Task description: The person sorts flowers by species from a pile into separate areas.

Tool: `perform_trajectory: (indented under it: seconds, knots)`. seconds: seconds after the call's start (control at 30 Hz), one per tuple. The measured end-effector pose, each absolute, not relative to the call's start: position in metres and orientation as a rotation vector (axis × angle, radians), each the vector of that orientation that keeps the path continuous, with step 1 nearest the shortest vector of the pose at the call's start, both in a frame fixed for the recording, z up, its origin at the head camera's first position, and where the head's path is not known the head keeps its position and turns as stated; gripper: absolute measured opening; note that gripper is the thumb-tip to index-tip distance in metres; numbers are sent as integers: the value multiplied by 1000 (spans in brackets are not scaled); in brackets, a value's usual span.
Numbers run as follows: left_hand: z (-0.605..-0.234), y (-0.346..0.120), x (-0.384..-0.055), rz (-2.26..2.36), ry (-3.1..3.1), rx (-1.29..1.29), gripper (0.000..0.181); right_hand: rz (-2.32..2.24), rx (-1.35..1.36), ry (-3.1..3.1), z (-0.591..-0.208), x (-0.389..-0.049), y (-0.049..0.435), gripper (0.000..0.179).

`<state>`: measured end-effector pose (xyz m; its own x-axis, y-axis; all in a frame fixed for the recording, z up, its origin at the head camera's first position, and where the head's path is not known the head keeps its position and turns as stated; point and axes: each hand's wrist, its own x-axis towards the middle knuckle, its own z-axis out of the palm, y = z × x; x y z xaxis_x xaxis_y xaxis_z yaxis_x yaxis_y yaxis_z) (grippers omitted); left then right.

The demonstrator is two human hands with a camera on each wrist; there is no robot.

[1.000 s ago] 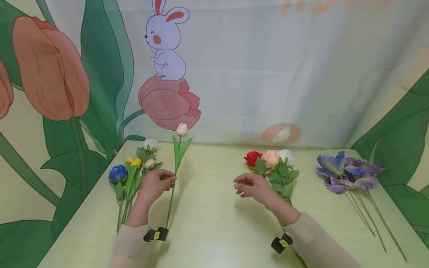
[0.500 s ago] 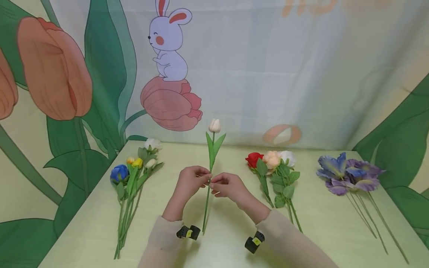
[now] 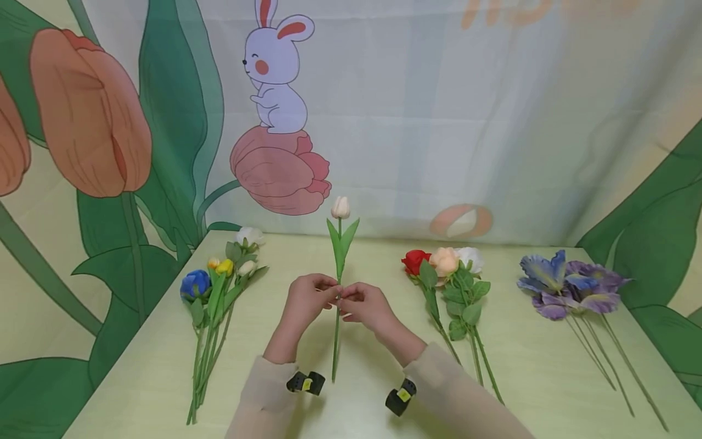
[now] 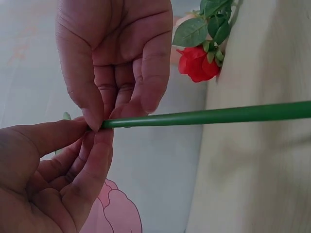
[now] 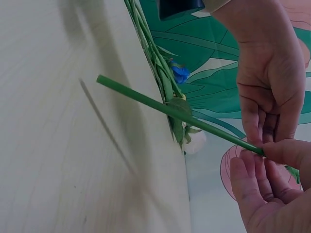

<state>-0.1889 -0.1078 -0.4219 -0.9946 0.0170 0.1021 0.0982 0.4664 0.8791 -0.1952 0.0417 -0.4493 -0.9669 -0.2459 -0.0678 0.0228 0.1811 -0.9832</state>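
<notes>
Pale-pink, green-stemmed tulip (image 3: pixel 340 256) pinched upright between fingertips of our left hand (image 3: pixel 309 300) and right hand (image 3: pixel 367 306), we should squeeze lightly.

One pale-pink oval tulip (image 3: pixel 340 253), one left hand (image 3: pixel 308 299), one right hand (image 3: pixel 368 306)

Left of that tulip I count one round blue bloom (image 3: pixel 195 284), one ruffled white bloom (image 3: pixel 250 236) and three small buds (image 3: pixel 224 267), orange, yellow and cream; right of it, three full-petalled roses (image 3: pixel 445 261), red, peach and white. Farther right, ruffled blue-purple irises (image 3: pixel 580 279) overlap beyond counting.
</notes>
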Motion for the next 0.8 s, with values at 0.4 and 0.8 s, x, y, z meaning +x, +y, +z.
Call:
perform_trajectory:
  seconds: [0.4, 0.8]
  knots:
    - [-423, -163, -174, -1258, -2838, -42, 26, -1815, -182, 2166, -462, -203, 20, 20]
    - [-423, -244, -144, -981, -2983, 57, 37, -1761, -35, 2118, -477, -214, -12, 20]
